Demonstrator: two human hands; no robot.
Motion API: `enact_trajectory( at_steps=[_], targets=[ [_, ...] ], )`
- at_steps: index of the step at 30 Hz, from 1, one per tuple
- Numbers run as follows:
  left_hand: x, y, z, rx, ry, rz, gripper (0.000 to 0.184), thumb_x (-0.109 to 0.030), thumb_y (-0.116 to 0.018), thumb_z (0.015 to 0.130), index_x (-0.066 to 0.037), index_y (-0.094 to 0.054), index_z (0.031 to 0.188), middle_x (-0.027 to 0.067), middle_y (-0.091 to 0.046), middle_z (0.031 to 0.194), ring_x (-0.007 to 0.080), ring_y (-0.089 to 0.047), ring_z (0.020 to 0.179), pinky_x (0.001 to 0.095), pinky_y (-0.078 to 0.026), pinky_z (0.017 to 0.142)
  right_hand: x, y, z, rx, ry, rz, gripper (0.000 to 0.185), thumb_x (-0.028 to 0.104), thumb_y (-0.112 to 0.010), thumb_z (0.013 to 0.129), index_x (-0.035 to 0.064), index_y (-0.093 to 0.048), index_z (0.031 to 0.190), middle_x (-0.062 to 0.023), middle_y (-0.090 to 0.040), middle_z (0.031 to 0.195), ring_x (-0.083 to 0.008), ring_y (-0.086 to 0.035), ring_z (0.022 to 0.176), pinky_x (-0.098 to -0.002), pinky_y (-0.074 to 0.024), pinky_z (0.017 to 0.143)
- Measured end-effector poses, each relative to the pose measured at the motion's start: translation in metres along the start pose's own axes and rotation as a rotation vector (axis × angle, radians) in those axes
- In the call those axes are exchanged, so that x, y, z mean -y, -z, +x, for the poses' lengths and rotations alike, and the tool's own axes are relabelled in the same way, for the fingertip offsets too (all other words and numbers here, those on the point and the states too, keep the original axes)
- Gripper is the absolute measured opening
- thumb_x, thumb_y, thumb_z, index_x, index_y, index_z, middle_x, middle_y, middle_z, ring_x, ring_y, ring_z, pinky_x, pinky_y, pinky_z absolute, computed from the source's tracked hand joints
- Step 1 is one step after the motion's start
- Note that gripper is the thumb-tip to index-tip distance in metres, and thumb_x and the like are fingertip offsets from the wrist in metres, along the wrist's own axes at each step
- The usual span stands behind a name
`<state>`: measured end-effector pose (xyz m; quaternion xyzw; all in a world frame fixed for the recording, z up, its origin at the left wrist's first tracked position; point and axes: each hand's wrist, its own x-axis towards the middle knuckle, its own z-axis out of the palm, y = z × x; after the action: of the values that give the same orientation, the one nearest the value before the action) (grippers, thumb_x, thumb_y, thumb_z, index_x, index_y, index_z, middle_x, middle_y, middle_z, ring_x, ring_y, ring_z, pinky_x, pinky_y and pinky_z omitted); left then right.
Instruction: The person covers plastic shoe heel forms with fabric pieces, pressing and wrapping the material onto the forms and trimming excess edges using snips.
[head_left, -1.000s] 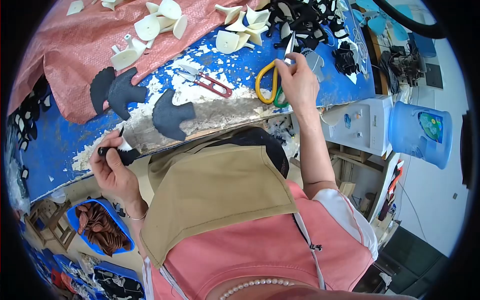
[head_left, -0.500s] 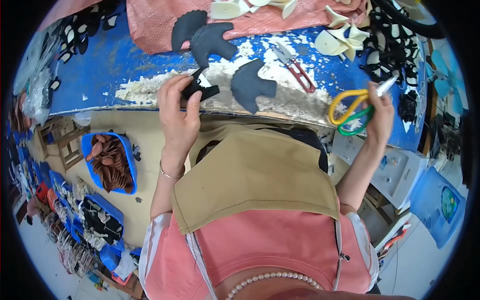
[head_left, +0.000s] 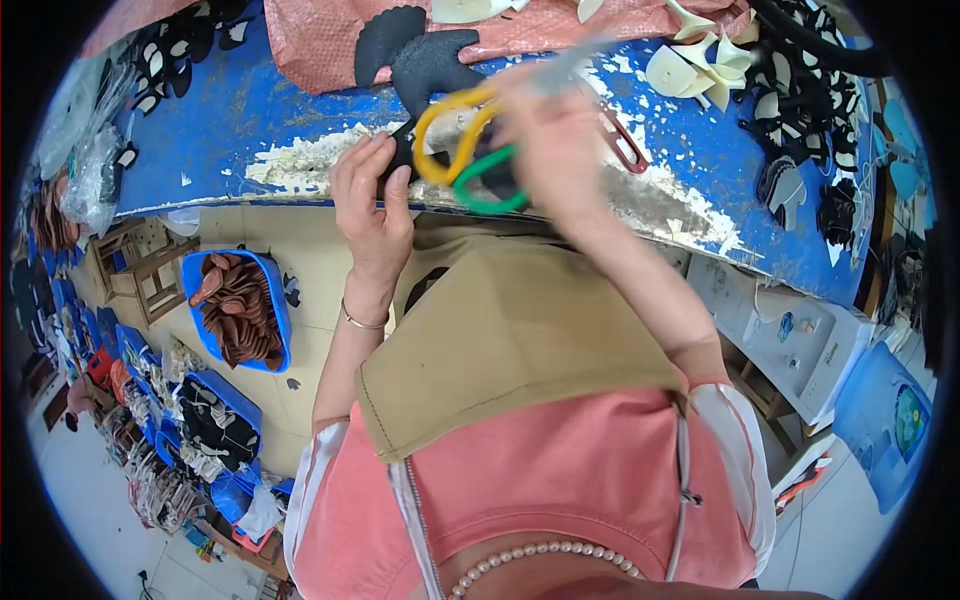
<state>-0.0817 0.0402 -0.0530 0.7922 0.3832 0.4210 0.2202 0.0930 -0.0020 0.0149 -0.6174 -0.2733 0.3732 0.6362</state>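
Observation:
My left hand [head_left: 375,205] is closed on a small black cut piece [head_left: 402,150] at the front edge of the blue table. My right hand [head_left: 555,150], smeared by motion, grips scissors [head_left: 447,150] with one yellow and one green handle loop. The blades point up and away to the right, blurred. The loops hang just right of the black piece and partly cover it. Behind them, a dark grey cut-out [head_left: 497,180] shows only in part. Two more dark grey cut-outs [head_left: 430,65] overlap farther back. Red-handled thread snips [head_left: 625,142] lie partly hidden behind my right hand.
Cream curved pieces [head_left: 690,72] lie at the back right near a pink woven sheet [head_left: 320,50]. Black pieces [head_left: 800,110] pile up at the right. A blue bin [head_left: 283,310] of brown pieces stands on the floor at left, beside a wooden stool [head_left: 145,270].
My right hand has swung left with the scissors, from the table's right side to beside my left hand. The left hand still holds the black piece. The view has shifted slightly.

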Motion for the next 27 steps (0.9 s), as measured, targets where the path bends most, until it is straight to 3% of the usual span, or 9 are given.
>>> enact_trajectory(
  at_steps=[1,4,6,12,17,21,23,27],
  targets=[
    [0.001,-0.001,0.001,-0.016,-0.006,-0.006,0.028,0.002,-0.06,0.078,-0.003,-0.06,0.105,0.0084,-0.062,0.112,0.0253,-0.055,0.106,0.036,-0.04,0.096,-0.024,-0.01,-0.002,0.059,0.022,0.01,0.013,0.014,-0.06,0.088,0.0022,-0.061,0.094,0.0003,-0.054,0.066,-0.006,-0.048,0.055,-0.0189,-0.0387,0.048],
    [0.004,0.0,0.002,-0.012,-0.039,0.041,0.028,0.003,-0.06,0.078,-0.003,-0.061,0.106,0.0082,-0.063,0.111,0.025,-0.056,0.106,0.0361,-0.04,0.096,-0.01,-0.006,0.002,0.152,-0.008,0.017,0.011,0.012,-0.06,0.088,0.0025,-0.061,0.093,0.0002,-0.054,0.066,-0.0058,-0.048,0.056,-0.0189,-0.0386,0.048],
    [0.005,0.001,0.001,-0.002,-0.068,0.086,0.028,0.003,-0.059,0.079,-0.003,-0.061,0.106,0.0081,-0.063,0.111,0.0247,-0.057,0.105,0.0361,-0.039,0.097,0.002,-0.002,0.006,0.077,0.294,0.04,0.012,0.01,-0.059,0.089,0.0009,-0.061,0.097,-0.0013,-0.057,0.066,-0.0062,-0.048,0.052,-0.0175,-0.0399,0.049],
    [0.004,-0.001,0.003,-0.036,-0.092,0.086,0.028,0.004,-0.059,0.079,-0.003,-0.062,0.105,0.0081,-0.064,0.11,0.0237,-0.058,0.104,0.0353,-0.039,0.097,0.012,-0.002,0.014,0.002,0.343,0.199,0.012,0.009,-0.057,0.09,0.0006,-0.062,0.098,-0.002,-0.058,0.068,-0.0055,-0.049,0.053,-0.0167,-0.0402,0.049],
    [0.008,0.001,0.003,-0.031,-0.049,-0.001,0.027,0.004,-0.059,0.078,-0.003,-0.063,0.104,0.0084,-0.064,0.109,0.0233,-0.058,0.103,0.0342,-0.04,0.096,-0.008,-0.014,0.023,0.124,0.264,-0.048,0.012,0.01,-0.057,0.091,0.0013,-0.061,0.098,-0.0024,-0.06,0.068,-0.0051,-0.05,0.054,-0.015,-0.0403,0.049],
    [0.008,0.0,0.003,-0.047,-0.078,0.023,0.025,0.005,-0.059,0.078,-0.002,-0.064,0.102,0.0085,-0.064,0.108,0.0235,-0.059,0.102,0.0337,-0.041,0.094,0.028,-0.009,0.036,-0.024,0.559,0.165,0.01,0.011,-0.057,0.091,0.0021,-0.061,0.096,-0.0013,-0.059,0.067,-0.0049,-0.05,0.054,-0.0147,-0.0399,0.049],
    [0.008,0.002,0.003,-0.046,-0.076,0.008,0.025,0.005,-0.059,0.078,-0.002,-0.064,0.102,0.0085,-0.065,0.108,0.0234,-0.059,0.102,0.0336,-0.041,0.094,0.001,-0.026,0.033,0.115,0.341,-0.015,0.01,0.011,-0.058,0.09,0.0025,-0.06,0.094,-0.0006,-0.059,0.067,-0.0046,-0.05,0.053,-0.0146,-0.0402,0.048],
    [0.009,0.003,0.004,-0.038,-0.051,-0.027,0.024,0.004,-0.06,0.078,-0.002,-0.064,0.101,0.0086,-0.065,0.107,0.0234,-0.059,0.101,0.0335,-0.042,0.093,-0.005,-0.031,0.041,0.153,0.313,-0.026,0.009,0.011,-0.06,0.09,0.0021,-0.061,0.091,-0.002,-0.062,0.071,-0.0042,-0.05,0.053,-0.0151,-0.0408,0.047]
  ],
)
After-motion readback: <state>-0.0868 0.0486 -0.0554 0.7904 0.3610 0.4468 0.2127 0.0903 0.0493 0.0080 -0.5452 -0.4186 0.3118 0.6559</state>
